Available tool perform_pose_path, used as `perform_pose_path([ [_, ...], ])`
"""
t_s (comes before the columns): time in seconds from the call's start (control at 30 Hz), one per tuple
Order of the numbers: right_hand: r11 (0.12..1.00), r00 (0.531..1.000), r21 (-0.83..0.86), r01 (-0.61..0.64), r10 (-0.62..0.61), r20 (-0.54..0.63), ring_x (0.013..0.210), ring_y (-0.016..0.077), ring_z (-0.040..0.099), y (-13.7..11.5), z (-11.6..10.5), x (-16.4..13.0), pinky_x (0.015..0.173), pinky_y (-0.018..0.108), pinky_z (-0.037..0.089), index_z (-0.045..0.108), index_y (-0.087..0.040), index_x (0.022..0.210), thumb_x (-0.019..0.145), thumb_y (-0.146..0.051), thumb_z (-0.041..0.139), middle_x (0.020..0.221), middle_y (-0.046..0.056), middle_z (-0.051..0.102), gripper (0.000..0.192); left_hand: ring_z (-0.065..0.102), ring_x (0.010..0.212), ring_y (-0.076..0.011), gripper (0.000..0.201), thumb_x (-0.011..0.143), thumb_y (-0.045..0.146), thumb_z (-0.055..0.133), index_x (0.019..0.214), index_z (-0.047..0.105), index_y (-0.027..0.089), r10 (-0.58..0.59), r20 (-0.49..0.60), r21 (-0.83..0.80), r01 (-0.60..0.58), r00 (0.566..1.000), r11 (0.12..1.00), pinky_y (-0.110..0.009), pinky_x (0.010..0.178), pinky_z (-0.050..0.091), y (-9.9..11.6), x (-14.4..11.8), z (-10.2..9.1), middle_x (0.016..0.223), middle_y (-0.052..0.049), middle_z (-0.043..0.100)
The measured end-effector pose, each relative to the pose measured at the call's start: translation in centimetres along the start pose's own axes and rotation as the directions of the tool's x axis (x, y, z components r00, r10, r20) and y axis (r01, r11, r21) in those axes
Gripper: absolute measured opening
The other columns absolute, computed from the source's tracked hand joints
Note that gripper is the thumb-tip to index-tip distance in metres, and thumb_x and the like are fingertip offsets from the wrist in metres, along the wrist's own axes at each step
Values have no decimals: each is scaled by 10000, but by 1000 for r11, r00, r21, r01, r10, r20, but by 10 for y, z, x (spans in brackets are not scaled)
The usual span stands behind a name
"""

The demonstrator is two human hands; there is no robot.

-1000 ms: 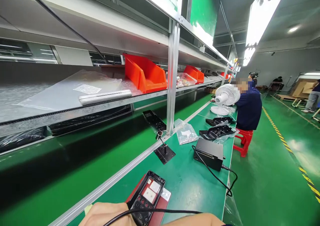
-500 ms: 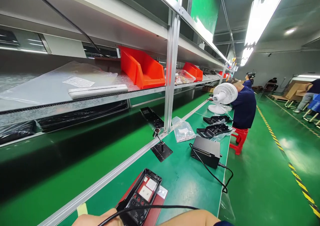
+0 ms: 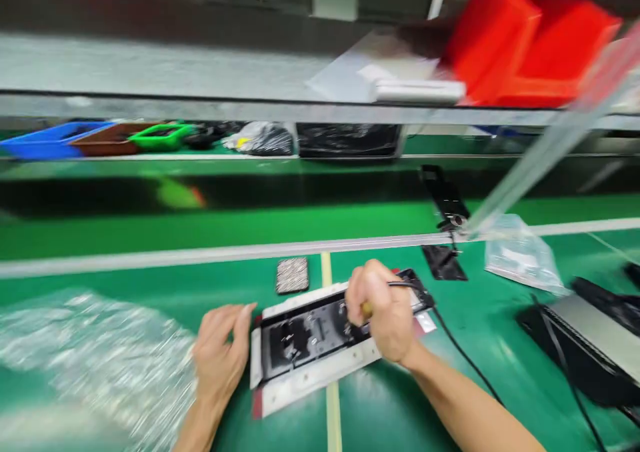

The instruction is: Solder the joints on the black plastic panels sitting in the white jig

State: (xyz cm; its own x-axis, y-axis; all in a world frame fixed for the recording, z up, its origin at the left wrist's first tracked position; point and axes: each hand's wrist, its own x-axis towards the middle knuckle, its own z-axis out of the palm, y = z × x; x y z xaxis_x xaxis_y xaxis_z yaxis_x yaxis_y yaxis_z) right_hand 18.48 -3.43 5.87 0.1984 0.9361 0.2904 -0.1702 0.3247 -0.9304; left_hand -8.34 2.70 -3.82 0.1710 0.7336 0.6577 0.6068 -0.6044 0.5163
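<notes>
A long black plastic housing [image 3: 320, 332] lies face up in a white-edged holder [image 3: 320, 375] on a reddish base, with fittings inside it. My right hand [image 3: 383, 312] is over its right half, fingers wrapped round a corded hand tool [image 3: 367, 309]. Only a yellowish part of the tool shows; the fist hides the rest. A black cord [image 3: 465, 352] trails away to the right. My left hand [image 3: 223, 345] is beside the holder's left end, thumb apart from the fingers, holding nothing. Just behind the holder is a small square tray [image 3: 293, 275] of tiny speckled pieces.
Crumpled clear plastic [image 3: 110, 365] covers the left of the green bench. To the right are a bagged item [image 3: 523, 255], a black box [image 3: 580, 352] with cables, and a metal post [image 3: 545, 152]. Overhead, the shelf holds a red bin [image 3: 520, 45]. Yellow tape [image 3: 333, 419] crosses the bench.
My view has swung left, from along the bench to straight at it. Both hands now show around the housing, and my right hand is over it with the corded tool.
</notes>
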Motion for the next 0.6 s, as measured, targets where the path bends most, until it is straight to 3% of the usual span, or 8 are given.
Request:
perform_pose_path([
  [0.13, 989, 993, 88, 115, -113, -28, 489, 110, 430, -15, -16, 12, 444, 244, 364, 489, -209, 721, 1036, -337, 470, 572, -21, 497, 341, 628, 921, -220, 252, 1046, 272, 534, 1005, 773, 206, -107, -27, 71, 109, 994, 991, -401, 883, 513, 7, -1, 12, 920, -71, 711],
  [0.27, 986, 990, 83, 142, -143, 0, 473, 110, 425, -27, -16, 13, 413, 237, 361, 474, -210, 700, 1033, -328, 463, 548, -20, 488, 354, 617, 904, -209, 242, 1046, 274, 545, 1003, 773, 205, -85, -53, 39, 87, 995, 995, -383, 860, 505, 13, 6, 25, 899, -58, 711],
  [0.6, 991, 991, 1, 130, -130, -25, 508, 133, 472, -41, -23, 16, 420, 260, 373, 478, -202, 639, 979, -316, 495, 594, 13, 523, 359, 602, 894, -209, 211, 1039, 231, 557, 979, 755, 190, -76, -39, 10, 76, 996, 997, -377, 834, 498, 32, 11, 26, 882, -53, 703],
])
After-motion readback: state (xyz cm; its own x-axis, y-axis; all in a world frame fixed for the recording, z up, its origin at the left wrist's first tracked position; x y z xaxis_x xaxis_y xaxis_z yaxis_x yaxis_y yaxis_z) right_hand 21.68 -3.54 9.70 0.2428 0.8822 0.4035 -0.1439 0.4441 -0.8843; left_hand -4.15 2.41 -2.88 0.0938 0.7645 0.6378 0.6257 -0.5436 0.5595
